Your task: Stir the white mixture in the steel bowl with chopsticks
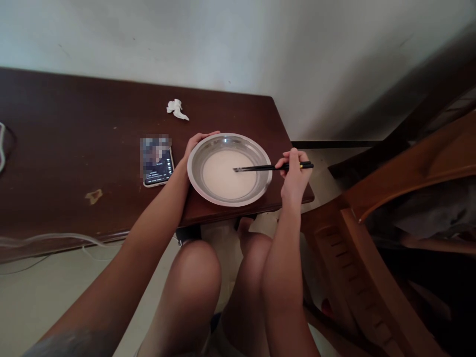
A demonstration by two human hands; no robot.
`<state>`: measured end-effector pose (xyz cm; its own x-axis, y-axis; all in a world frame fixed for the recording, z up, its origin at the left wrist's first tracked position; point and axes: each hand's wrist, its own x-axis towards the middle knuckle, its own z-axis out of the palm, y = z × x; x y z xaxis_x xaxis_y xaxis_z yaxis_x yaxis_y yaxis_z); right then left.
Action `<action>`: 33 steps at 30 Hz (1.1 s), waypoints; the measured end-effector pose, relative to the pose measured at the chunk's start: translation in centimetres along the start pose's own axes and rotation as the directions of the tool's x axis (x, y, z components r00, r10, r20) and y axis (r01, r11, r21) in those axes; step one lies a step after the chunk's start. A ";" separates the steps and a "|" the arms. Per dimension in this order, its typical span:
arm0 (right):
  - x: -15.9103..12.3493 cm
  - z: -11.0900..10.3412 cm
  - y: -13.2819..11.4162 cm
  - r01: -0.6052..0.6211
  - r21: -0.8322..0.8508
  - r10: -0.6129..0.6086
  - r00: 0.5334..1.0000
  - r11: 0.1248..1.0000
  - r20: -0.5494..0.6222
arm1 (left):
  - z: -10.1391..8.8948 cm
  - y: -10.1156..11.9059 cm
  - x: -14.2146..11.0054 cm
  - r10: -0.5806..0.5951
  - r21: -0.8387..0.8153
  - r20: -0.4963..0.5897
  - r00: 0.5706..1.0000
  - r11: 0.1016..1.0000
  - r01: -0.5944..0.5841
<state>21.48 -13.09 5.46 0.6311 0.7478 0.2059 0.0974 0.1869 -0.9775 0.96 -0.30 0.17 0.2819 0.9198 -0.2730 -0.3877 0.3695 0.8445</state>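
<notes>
A wide metal bowl (193, 181) stands at the front edge of the table, holding a smooth, milky off-white liquid (223, 181). My left hand (193, 145) is curled around the bowl's left side, its fingertips showing at the far rim; the rest of the fingers are partly hidden. In my right hand (293, 166) is a pair of black chopsticks (266, 168), pinched near their gold-banded ends. They reach leftward over the bowl's right rim, and their tips are at the liquid near its middle.
Left of the bowl, a phone (159, 171) with its screen lit lies on the dark wooden table (55, 139). Crumpled tissue (177, 109) sits behind it. A white cable (67, 238) runs along the front edge. At right stands a wooden chair (357, 267); a person's forearm (439, 244) shows beyond.
</notes>
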 end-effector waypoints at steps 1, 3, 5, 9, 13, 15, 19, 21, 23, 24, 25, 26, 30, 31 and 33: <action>0.0 -0.2 -0.1 -0.005 0.022 0.005 1.000 1.000 -0.012 | -0.3 -0.1 0.2 0.008 0.002 0.008 1.000 1.000 -0.008; -0.2 -0.6 -0.2 -0.016 0.065 0.015 1.000 0.998 0.016 | -0.7 -0.4 0.7 0.004 -0.022 0.033 0.999 1.000 -0.003; -0.5 -0.6 -0.3 -0.031 0.093 0.023 0.996 0.995 0.081 | -1.0 -0.6 0.9 -0.002 -0.035 0.050 0.999 0.999 0.004; -0.7 -0.1 -0.2 -0.057 0.065 0.045 0.983 0.996 0.176 | -0.7 -0.4 0.7 0.008 -0.003 0.002 1.000 1.000 -0.008; 0.1 0.2 -0.1 0.001 0.011 -0.003 0.990 1.000 0.138 | -0.7 -0.5 0.8 0.011 -0.009 -0.007 1.000 1.000 -0.011; 0.5 0.0 -0.1 0.028 0.011 -0.029 0.996 1.000 0.078 | -1.1 -0.7 1.1 0.005 -0.026 0.010 1.000 1.000 -0.005; 0.8 -0.2 0.0 0.019 0.043 -0.021 0.999 0.999 0.033 | -1.6 -1.0 1.7 0.002 -0.041 0.032 0.999 0.999 -0.001; 0.5 0.1 0.1 0.004 0.042 -0.010 0.990 0.999 0.140 | -1.5 -1.0 1.7 0.007 -0.043 0.038 0.999 0.999 -0.006; 0.2 0.5 0.1 0.013 0.014 -0.016 0.967 1.000 0.254 | -1.4 -1.0 1.6 0.012 -0.041 0.030 0.999 0.999 -0.011; 0.0 0.6 0.1 0.022 -0.009 -0.019 0.959 1.000 0.282 | -1.3 -0.9 1.5 0.009 -0.040 0.026 1.000 0.999 -0.008; 0.0 0.6 0.0 0.032 -0.032 -0.022 0.959 0.999 0.282 | -1.2 -0.9 1.5 0.006 -0.042 0.024 1.000 0.999 -0.005; 0.0 0.6 0.0 0.036 -0.050 -0.022 0.967 0.998 0.256 | -1.2 -0.9 1.5 0.004 -0.043 0.021 1.000 0.999 -0.003; 0.5 -0.3 0.1 0.018 -0.022 -0.017 0.998 1.000 0.064 | -1.5 -1.0 1.7 0.004 -0.039 0.026 1.000 0.999 -0.003; 0.5 -0.4 0.2 0.013 -0.005 -0.012 0.998 1.000 0.057 | -1.6 -1.0 1.7 0.004 -0.037 0.030 1.000 0.999 -0.003; 0.3 -0.3 0.3 -0.002 0.009 0.001 0.991 1.000 0.132 | -1.6 -1.0 1.8 0.002 -0.038 0.034 0.999 0.999 0.000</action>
<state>21.98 -12.99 5.18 0.5242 0.8256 0.2088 0.0889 0.1908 -0.9776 0.43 1.18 -1.91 0.3105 0.9155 -0.2560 -0.4209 0.3739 0.8265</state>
